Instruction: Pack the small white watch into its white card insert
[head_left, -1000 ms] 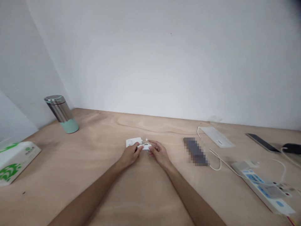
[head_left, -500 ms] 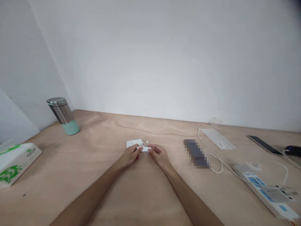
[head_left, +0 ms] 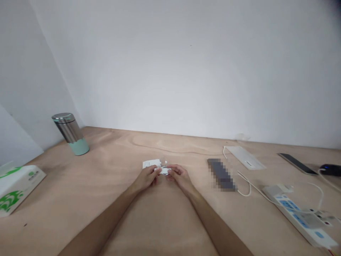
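Your left hand (head_left: 146, 179) and right hand (head_left: 181, 176) sit close together near the middle of the pale plywood worktop (head_left: 112, 209), with your forearms reaching in from the bottom of the view. Between them is a small white plastic piece (head_left: 163, 171), and it is too small to say exactly what it is. Your fingers (head_left: 159, 170) on both hands are curled in and grasping it from either side, so neither hand is released. Just behind your left hand, touching it, lies a flat white rectangular packet (head_left: 150, 164), and a tiny white tip (head_left: 165, 162) shows just beyond the held piece.

To your left stand a steel tumbler with a mint-green base (head_left: 71, 137) and a white tissue box with green print (head_left: 18, 188). To your right lie a blurred dark oblong object (head_left: 221, 175), a flat white panel with a thin white cable (head_left: 245, 157), a black smartphone (head_left: 297, 163), a black rounded object (head_left: 330, 170) and a white power strip with blue markings (head_left: 299, 217).
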`<state>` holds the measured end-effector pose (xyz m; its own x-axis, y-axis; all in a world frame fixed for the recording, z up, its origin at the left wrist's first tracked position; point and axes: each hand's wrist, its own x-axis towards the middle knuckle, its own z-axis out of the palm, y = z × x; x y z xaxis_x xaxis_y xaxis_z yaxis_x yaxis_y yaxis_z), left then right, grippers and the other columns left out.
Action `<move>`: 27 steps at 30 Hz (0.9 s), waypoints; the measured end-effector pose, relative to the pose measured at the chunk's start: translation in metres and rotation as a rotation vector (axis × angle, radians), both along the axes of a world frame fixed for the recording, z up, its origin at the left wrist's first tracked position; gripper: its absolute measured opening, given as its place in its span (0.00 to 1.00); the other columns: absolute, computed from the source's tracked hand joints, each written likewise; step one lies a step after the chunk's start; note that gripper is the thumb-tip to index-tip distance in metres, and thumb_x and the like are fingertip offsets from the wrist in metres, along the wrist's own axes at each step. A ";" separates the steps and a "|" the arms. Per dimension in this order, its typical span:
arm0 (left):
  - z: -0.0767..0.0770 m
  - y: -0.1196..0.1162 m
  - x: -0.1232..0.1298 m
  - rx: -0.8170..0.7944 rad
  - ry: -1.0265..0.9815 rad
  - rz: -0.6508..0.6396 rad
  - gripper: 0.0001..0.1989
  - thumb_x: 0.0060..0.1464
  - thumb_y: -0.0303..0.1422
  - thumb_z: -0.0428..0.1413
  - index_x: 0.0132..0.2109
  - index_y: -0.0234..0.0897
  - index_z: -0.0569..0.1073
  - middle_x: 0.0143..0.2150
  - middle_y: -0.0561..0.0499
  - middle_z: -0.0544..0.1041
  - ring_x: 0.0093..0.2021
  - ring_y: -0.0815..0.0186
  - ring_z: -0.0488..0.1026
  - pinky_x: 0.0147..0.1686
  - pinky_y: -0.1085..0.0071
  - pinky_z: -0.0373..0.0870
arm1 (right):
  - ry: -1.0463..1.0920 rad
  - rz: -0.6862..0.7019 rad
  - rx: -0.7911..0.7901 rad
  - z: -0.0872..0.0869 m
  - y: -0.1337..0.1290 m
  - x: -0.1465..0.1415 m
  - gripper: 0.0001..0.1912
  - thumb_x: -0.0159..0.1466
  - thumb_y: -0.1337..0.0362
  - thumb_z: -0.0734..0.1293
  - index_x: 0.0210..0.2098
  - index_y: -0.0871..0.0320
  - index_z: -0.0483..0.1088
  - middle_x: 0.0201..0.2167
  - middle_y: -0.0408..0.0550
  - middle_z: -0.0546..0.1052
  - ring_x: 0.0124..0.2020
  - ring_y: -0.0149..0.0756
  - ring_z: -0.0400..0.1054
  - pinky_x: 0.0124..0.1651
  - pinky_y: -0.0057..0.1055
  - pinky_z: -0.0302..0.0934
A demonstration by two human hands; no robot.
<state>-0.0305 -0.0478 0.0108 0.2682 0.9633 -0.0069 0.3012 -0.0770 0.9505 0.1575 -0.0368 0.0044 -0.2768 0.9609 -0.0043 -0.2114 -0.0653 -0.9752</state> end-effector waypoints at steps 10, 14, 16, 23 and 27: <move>0.011 -0.009 0.004 0.167 0.196 0.149 0.22 0.57 0.51 0.45 0.44 0.38 0.68 0.20 0.58 0.68 0.18 0.69 0.64 0.21 0.74 0.58 | 0.048 -0.173 -0.037 -0.009 0.008 0.001 0.25 0.48 0.55 0.73 0.43 0.56 0.74 0.30 0.44 0.77 0.25 0.32 0.68 0.31 0.31 0.67; 0.014 -0.009 -0.004 0.452 0.474 0.355 0.24 0.55 0.47 0.50 0.55 0.40 0.63 0.30 0.54 0.71 0.31 0.65 0.70 0.32 0.71 0.65 | -0.009 -0.331 -0.010 -0.008 0.009 0.003 0.22 0.50 0.54 0.71 0.42 0.58 0.75 0.33 0.46 0.77 0.22 0.29 0.64 0.27 0.29 0.66; 0.010 -0.005 -0.007 0.571 0.567 0.301 0.29 0.53 0.46 0.53 0.59 0.39 0.59 0.43 0.48 0.72 0.45 0.59 0.69 0.43 0.64 0.66 | -0.032 -0.379 0.001 -0.007 0.009 0.002 0.22 0.51 0.55 0.70 0.43 0.59 0.74 0.33 0.46 0.77 0.19 0.27 0.61 0.22 0.27 0.63; -0.011 0.008 -0.010 0.568 0.735 0.194 0.36 0.55 0.48 0.51 0.64 0.36 0.51 0.61 0.40 0.62 0.61 0.49 0.56 0.59 0.48 0.47 | -0.113 -0.438 0.008 -0.006 0.007 -0.003 0.27 0.52 0.55 0.68 0.49 0.59 0.66 0.29 0.43 0.72 0.13 0.24 0.58 0.12 0.23 0.55; -0.012 0.010 -0.015 0.531 0.716 0.112 0.30 0.59 0.41 0.47 0.64 0.32 0.52 0.56 0.40 0.66 0.56 0.54 0.61 0.57 0.56 0.56 | -0.151 -0.479 0.005 -0.007 0.007 -0.003 0.24 0.53 0.55 0.69 0.47 0.57 0.64 0.28 0.41 0.71 0.13 0.25 0.60 0.11 0.23 0.57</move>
